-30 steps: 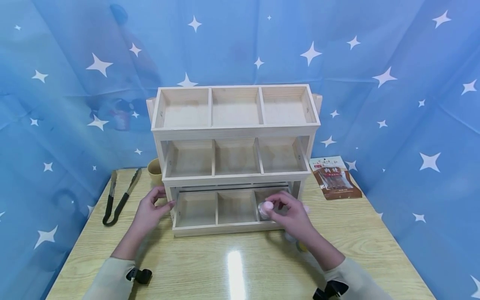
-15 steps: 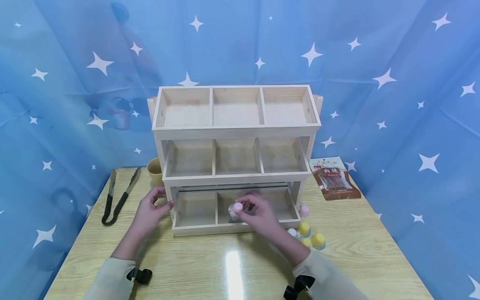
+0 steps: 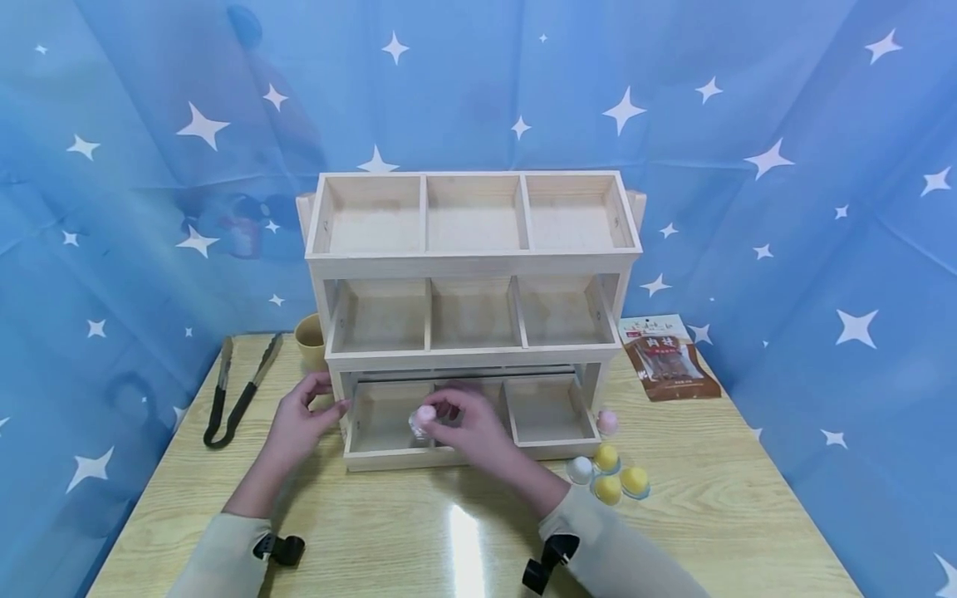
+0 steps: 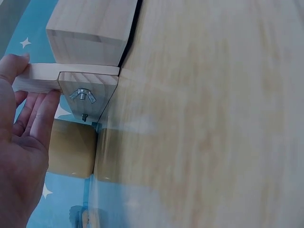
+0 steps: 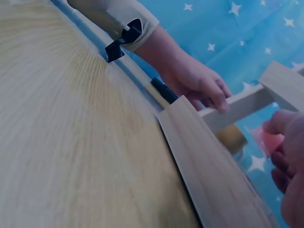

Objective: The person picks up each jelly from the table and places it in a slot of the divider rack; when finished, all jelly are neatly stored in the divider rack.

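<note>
A three-tier wooden shelf (image 3: 473, 266) stands on the table, each tier split into three compartments. My left hand (image 3: 302, 419) grips the left edge of its lowest tray; in the left wrist view the thumb is above the wooden side (image 4: 42, 77) and the fingers beneath. My right hand (image 3: 474, 428) pinches a small clear container with a rounded pink top (image 3: 424, 417) between thumb and fingers. It hovers over the lowest tray (image 3: 463, 457), around the divider between the left and middle compartments. The right wrist view shows only the pink part (image 5: 271, 140) at the fingertips.
Right of the shelf sit several small round-topped containers: yellow (image 3: 634, 479), white (image 3: 580, 470) and pink (image 3: 607, 422). Behind them lies a brown snack bag (image 3: 669, 357). To the left are black-handled tongs (image 3: 238, 407) and a tan cup (image 3: 310, 339).
My right hand has carried the pink-topped container leftward, from the right compartment of the lowest tray across the middle one. The left hand stays on the shelf.
</note>
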The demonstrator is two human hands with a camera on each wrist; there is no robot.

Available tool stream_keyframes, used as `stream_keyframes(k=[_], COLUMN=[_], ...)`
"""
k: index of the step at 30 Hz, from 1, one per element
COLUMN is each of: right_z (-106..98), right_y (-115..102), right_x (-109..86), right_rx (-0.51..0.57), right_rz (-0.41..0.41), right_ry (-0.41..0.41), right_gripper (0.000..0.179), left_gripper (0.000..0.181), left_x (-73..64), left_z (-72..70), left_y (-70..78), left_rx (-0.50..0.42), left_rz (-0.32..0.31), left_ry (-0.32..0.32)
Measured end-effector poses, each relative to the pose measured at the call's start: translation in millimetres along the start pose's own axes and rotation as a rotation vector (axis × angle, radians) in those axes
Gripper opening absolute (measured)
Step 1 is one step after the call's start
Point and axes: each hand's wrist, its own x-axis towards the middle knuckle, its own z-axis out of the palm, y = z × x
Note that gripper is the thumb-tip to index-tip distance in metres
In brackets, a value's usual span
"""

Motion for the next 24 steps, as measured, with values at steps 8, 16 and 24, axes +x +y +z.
stream_keyframes(k=[8, 16, 24], right_z=[20, 35, 49], right_y=[-8, -9, -6], right_x=[19.8, 35.5, 48.1], right_rx=[-0.054, -0.141, -0.236], right_rz=[0.052, -0.017, -0.044], right_ry=[-0.161, -0.215, -0.300], right_gripper=[0.033, 0.033, 0.032], left_gripper=[0.045, 0.042, 0.043], left_x=[0.3, 2.4, 3.0], left_z=[-1.0, -2.1, -2.3], left_y=[-0.1, -0.6, -1.4], left_rx=[-0.011, -0.018, -0.024], left_rz=[0.006, 0.012, 0.000], left_ry=[0.001, -0.007, -0.014])
